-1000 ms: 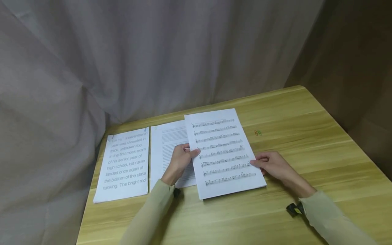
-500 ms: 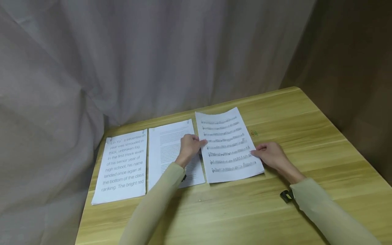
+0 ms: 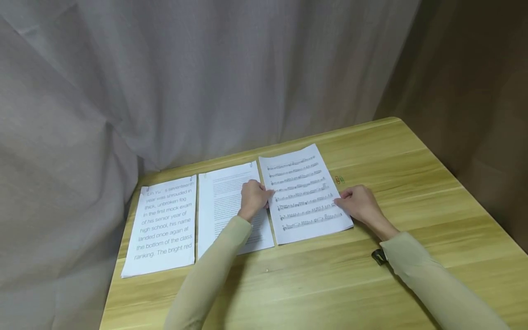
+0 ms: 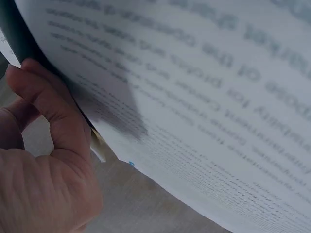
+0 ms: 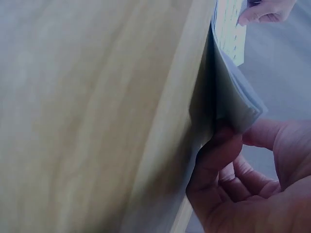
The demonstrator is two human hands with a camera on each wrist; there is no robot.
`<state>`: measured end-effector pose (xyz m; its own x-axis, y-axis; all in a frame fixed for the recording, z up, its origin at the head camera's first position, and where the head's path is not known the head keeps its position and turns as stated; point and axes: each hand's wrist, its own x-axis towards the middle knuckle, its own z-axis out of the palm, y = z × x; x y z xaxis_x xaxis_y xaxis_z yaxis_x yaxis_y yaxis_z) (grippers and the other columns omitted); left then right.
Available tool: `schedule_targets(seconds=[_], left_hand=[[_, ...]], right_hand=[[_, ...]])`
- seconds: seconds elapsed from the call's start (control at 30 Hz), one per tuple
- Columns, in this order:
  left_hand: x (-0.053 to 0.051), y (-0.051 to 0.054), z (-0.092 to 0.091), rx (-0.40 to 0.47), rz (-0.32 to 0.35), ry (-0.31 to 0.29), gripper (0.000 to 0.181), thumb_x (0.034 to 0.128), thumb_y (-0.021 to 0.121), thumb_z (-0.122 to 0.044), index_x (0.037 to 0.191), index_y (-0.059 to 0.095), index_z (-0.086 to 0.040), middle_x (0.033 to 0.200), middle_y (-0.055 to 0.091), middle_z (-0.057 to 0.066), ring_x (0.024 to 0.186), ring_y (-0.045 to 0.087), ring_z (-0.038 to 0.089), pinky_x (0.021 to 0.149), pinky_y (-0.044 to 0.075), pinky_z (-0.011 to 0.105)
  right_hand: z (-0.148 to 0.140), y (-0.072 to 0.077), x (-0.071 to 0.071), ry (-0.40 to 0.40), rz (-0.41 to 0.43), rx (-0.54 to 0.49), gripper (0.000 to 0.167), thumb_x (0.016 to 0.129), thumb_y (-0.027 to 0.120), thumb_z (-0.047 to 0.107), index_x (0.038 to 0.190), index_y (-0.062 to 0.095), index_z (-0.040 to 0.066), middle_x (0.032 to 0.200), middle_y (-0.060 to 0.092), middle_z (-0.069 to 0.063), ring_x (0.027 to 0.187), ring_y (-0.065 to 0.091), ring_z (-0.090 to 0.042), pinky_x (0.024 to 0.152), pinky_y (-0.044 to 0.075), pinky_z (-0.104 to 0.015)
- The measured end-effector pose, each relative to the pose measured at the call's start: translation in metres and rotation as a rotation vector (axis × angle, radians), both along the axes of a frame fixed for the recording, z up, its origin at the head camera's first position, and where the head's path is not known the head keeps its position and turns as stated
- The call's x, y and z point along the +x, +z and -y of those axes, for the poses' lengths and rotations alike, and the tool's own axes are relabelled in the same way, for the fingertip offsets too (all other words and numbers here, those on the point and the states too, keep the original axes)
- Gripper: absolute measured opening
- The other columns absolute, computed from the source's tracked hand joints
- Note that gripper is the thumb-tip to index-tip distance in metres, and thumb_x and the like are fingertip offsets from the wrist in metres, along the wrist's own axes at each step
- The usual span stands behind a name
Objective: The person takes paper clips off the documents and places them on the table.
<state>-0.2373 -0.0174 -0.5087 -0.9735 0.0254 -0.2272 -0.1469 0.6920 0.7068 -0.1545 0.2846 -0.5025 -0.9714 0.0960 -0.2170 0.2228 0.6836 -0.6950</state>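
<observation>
A stack of sheet music is at the right end of a row of papers in the head view. My left hand pinches its left edge, thumb on top, and reaches across the middle printed stack. At the opposite edge, the right hand holds the stack between thumb and fingers. The right wrist view shows that held edge bent up off the table, with several sheets together. In the left wrist view, the left hand appears beside a large printed page.
A large-print stack lies at the far left, with clips at its top edge. The middle stack also has clips at its top. Red and green paper clips lie on the wooden table just right of the music. A grey curtain hangs behind.
Both hands have moved the sheet music away from its overlap on the middle stack and lowered it toward the table beside that stack. Its top sheet looks flatter than half a second ago.
</observation>
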Motion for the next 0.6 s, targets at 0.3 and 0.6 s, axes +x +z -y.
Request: schedule_targets(seconds=[0.3, 0.6], left_hand=[[0.0011, -0.0030, 0.0005, -0.031, -0.023, -0.048, 0.024, 0.0955, 0.083, -0.018, 0.081, 0.077, 0.000, 0.051, 0.066, 0.004, 0.039, 0.059, 0.011, 0.042, 0.049, 0.019], [-0.0001, -0.0061, 0.0027, -0.055, -0.030, -0.032, 0.027, 0.0918, 0.086, -0.022, 0.079, 0.077, -0.001, 0.048, 0.065, 0.003, 0.038, 0.059, 0.012, 0.040, 0.047, 0.022]], right_hand=[[-0.0010, -0.0002, 0.0015, -0.004, 0.006, 0.076, 0.026, 0.097, 0.077, 0.023, 0.091, 0.075, -0.002, 0.088, 0.074, -0.018, 0.076, 0.063, -0.025, 0.064, 0.044, -0.029], [-0.0040, -0.0011, 0.0010, 0.008, 0.001, 0.120, 0.028, 0.095, 0.080, 0.025, 0.084, 0.068, 0.003, 0.082, 0.068, -0.012, 0.074, 0.059, -0.024, 0.062, 0.042, -0.029]])
